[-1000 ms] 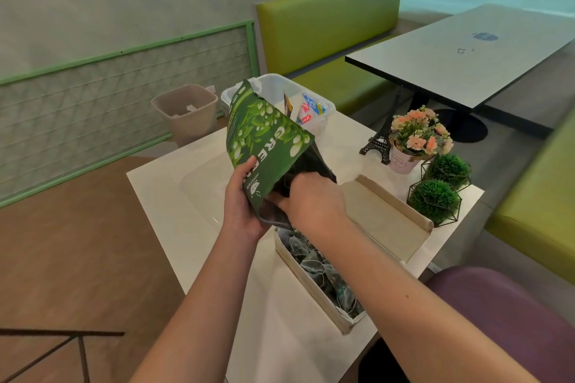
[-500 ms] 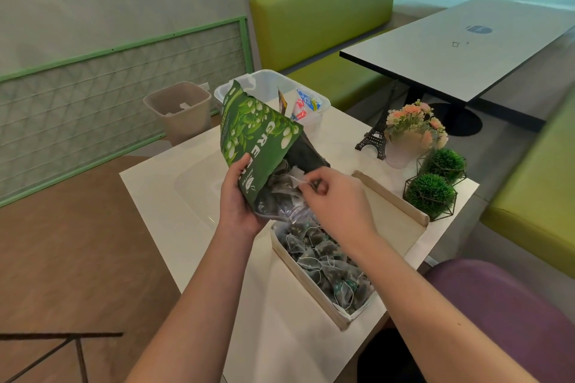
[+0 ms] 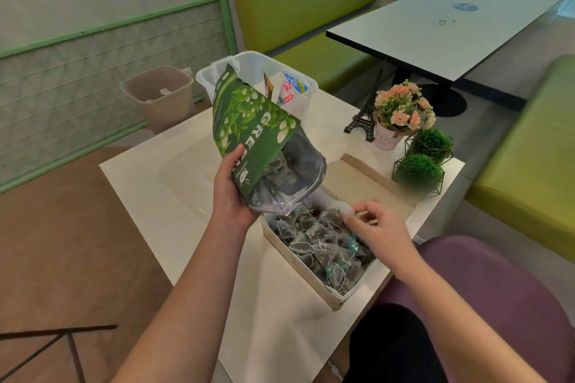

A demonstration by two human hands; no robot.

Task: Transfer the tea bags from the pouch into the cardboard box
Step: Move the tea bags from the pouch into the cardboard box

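My left hand (image 3: 231, 190) grips a green tea pouch (image 3: 249, 127) near its open mouth, tilted with the mouth down over the box. Dark tea bags show through the pouch's clear inner side (image 3: 292, 171). An open cardboard box (image 3: 295, 261) lies on the white table (image 3: 174, 183), with several mesh tea bags (image 3: 320, 246) piled inside and its lid (image 3: 364, 183) folded back. My right hand (image 3: 373, 227) hovers low over the box's far end, fingers curled and blurred; whether it holds a tea bag is unclear.
A clear plastic bin (image 3: 217, 71) with snack packets stands at the table's far side. A small Eiffel tower (image 3: 362, 116), a flower pot (image 3: 395, 121) and two green balls in wire frames (image 3: 420, 171) sit at the right. A beige waste bin (image 3: 158, 93) is on the floor.
My right hand has come out of the pouch mouth and dropped down and right to the box. The pouch stays tilted in my left hand.
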